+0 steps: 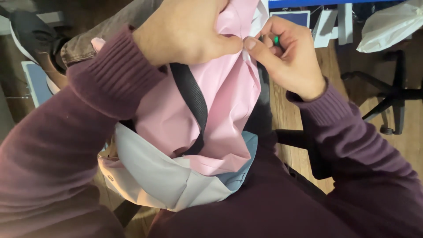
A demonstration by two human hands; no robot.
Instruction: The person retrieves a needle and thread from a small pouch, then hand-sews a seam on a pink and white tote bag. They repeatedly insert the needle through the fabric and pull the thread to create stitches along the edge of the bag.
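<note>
Maroon sleeves [57, 145] frame pink bag [220, 105]; left hand [185, 31] and right hand [286, 57] pinch its top edge; thin fabric could slip or tear if overpulled.

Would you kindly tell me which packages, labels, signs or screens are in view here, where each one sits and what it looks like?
White plastic bag: top right, on the floor beyond the chair base, crumpled and translucent.
Blue panel with a white border: top centre, above the right hand; flat, rectangular, whether sign or screen is unclear.
Pink bag: on the lap, pinched by both hands; no label visible on it.
</note>
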